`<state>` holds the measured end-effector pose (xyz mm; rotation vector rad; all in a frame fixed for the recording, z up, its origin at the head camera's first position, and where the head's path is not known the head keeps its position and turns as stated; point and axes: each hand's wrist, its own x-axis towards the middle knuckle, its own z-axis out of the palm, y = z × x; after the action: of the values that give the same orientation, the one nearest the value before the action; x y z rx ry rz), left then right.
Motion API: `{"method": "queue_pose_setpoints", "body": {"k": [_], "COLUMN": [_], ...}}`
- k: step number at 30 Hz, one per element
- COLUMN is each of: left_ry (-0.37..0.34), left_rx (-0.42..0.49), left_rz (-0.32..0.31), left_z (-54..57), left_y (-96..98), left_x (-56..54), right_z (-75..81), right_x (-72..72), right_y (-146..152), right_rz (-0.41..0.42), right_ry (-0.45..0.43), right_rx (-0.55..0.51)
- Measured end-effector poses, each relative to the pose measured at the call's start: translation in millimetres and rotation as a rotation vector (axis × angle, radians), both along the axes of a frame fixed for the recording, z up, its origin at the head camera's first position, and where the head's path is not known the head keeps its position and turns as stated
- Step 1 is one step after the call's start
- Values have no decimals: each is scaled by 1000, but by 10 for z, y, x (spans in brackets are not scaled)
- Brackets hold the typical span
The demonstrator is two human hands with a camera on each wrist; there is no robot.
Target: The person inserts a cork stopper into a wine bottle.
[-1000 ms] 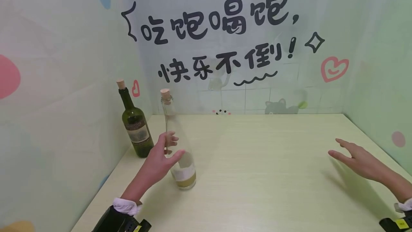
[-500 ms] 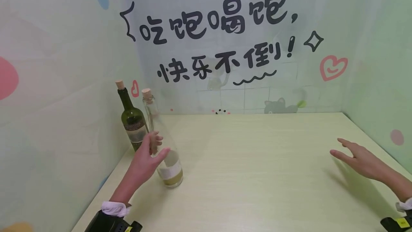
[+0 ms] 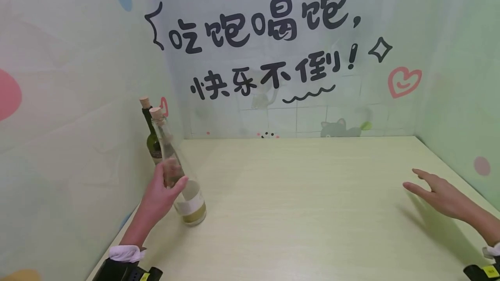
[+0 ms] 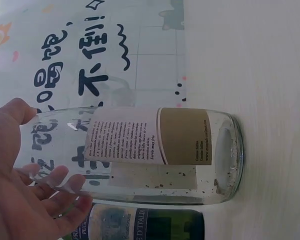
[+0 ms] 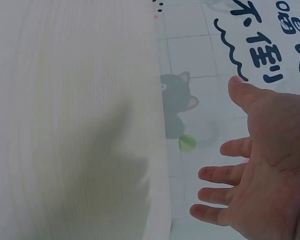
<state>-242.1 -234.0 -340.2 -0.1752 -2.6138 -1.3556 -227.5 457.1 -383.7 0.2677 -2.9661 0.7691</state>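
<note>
My left hand (image 3: pixel 155 196) grips a clear glass bottle (image 3: pixel 190 206), thumb on the near side and fingers wrapped round behind it. The bottle carries a white and tan label, a cork sits in its mouth, and its base is close over the table. In the left wrist view the printed label (image 4: pixel 127 134) faces the camera. Just behind stands a corked green wine bottle (image 3: pixel 153 144), largely hidden by the clear one; its labelled body (image 4: pixel 175 222) shows at the bottom of the left wrist view. My right hand (image 3: pixel 443 196) hovers over the table's right side, fingers extended, holding nothing.
A pale wood table (image 3: pixel 297 211) spans the space, enclosed by fabric walls at the left, back and right. Dark lettering (image 3: pixel 269 75) and small drawings decorate the back wall (image 3: pixel 242 120). The left wall (image 3: pixel 70 155) runs close beside the bottles.
My left hand has carried the clear bottle leftward across the table, so it now overlaps the green bottle in the head view. The right hand has barely moved.
</note>
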Motion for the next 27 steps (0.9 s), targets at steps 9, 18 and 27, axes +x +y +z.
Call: {"method": "queue_pose_setpoints", "body": {"k": [9,18,27], "left_ry": [56,37,7], "left_rx": [16,24,3], "left_rz": [49,159,203], "left_z": [4,31,60], "left_y": [-190,-359,-408], "left_x": [-34,-1,0], "right_z": [-19,-17,-18], "right_x": [17,-4,0], "right_y": [51,64,93], "right_rz": [-9,-10,-23], "right_ry": [-1,-3,-8], "right_rx": [0,6,17]}}
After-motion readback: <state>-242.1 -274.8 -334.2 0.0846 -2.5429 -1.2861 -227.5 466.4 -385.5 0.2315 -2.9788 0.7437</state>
